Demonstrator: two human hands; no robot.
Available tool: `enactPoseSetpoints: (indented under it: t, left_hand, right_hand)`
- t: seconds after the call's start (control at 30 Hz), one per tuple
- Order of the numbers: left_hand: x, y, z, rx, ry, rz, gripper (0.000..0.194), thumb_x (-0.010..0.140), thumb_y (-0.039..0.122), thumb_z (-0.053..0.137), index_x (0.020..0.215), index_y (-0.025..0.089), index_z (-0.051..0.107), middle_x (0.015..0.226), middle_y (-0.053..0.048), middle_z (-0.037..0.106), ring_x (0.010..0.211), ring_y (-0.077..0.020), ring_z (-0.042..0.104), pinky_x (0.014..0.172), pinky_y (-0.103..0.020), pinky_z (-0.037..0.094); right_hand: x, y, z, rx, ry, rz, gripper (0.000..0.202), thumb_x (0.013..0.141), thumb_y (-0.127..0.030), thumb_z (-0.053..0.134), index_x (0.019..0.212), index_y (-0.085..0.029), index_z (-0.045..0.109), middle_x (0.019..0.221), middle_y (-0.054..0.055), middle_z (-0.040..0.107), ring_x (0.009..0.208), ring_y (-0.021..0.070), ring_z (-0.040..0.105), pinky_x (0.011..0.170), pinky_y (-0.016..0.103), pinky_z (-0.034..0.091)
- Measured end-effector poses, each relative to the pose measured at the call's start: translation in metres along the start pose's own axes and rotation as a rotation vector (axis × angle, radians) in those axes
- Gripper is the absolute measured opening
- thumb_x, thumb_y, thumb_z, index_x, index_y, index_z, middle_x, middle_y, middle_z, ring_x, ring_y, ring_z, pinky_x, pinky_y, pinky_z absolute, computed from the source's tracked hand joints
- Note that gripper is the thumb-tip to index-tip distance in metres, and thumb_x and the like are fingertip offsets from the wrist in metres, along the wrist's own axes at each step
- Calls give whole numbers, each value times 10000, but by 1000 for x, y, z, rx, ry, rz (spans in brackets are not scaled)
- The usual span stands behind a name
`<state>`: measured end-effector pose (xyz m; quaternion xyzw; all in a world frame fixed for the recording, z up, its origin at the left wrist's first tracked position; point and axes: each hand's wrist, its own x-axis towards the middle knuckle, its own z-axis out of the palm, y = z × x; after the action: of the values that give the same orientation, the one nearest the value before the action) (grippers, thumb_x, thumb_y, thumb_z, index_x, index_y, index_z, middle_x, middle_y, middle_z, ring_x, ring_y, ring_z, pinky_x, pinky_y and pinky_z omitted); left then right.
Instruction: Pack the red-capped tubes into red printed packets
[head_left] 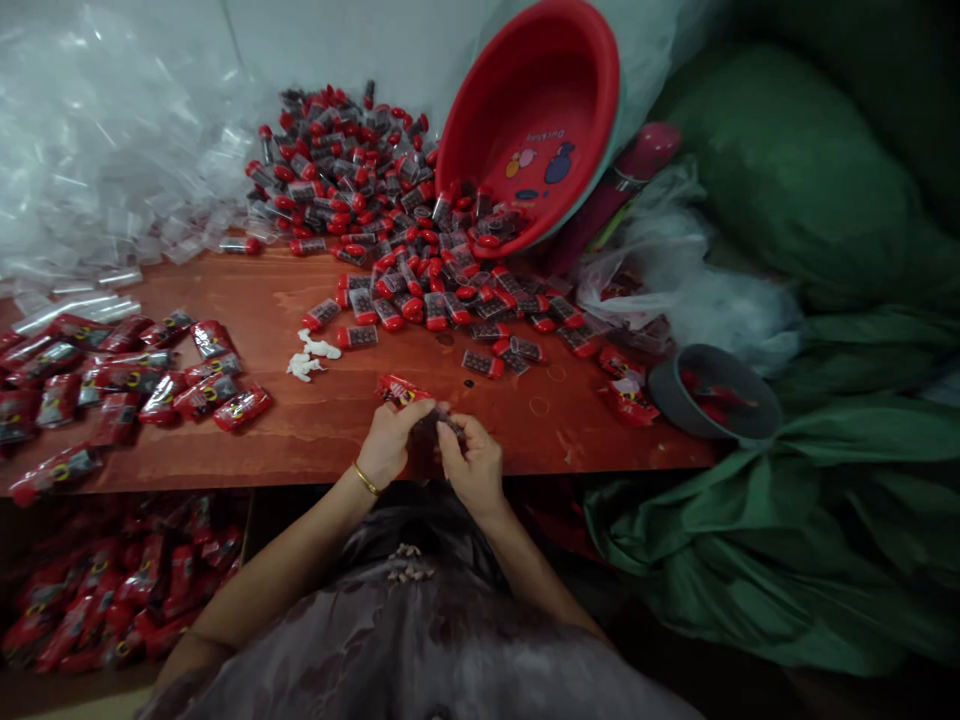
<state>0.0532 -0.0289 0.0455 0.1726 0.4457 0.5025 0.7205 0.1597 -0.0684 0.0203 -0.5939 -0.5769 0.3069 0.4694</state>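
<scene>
At the table's front edge, my left hand (pixel 391 437) is closed around a small red printed packet (pixel 403 390), whose far end sticks out past the fingers. My right hand (pixel 474 462) meets it with thumb and fingers pinched at the packet's dark, clear-looking end, which the fingers partly cover. Beyond the hands, several small red-capped containers (pixel 484 364) with dark contents lie on the wooden table (pixel 285 455). Many more of them form a heap (pixel 337 180), part of it spilling from a tipped red basin (pixel 517 90).
Red packets (pixel 202 395) lie at left, and more fill a box (pixel 127 590) below the table. Clear plastic sleeves (pixel 90 150) are piled behind. White scraps (pixel 307 355) sit mid-table. A grey bowl (pixel 716 395) and green cloth (pixel 787 520) are at right.
</scene>
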Motion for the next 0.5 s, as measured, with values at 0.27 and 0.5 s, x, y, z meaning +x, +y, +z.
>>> enactPoseSetpoints:
  t: [0.27,0.5]
  left_hand:
    - [-4,-4,4,-72,-29,39,350,522,399,816,723,146,683,705,-42,718,670,-149,647,685,-263,484]
    - [1,-11,4,79,-62,41,319,531,352,823,703,119,691,610,-27,682,539,-114,589,589,-242,471]
  right_hand:
    - [-3,-3,2,22,22,35,224,868,-386,485,833,-180,568,497,-56,524,400,91,488,454,211,412]
    - [-6,-3,7,106,37,91,237,873,-395,453,797,-189,542,504,-59,504,367,75,446,389,196,368]
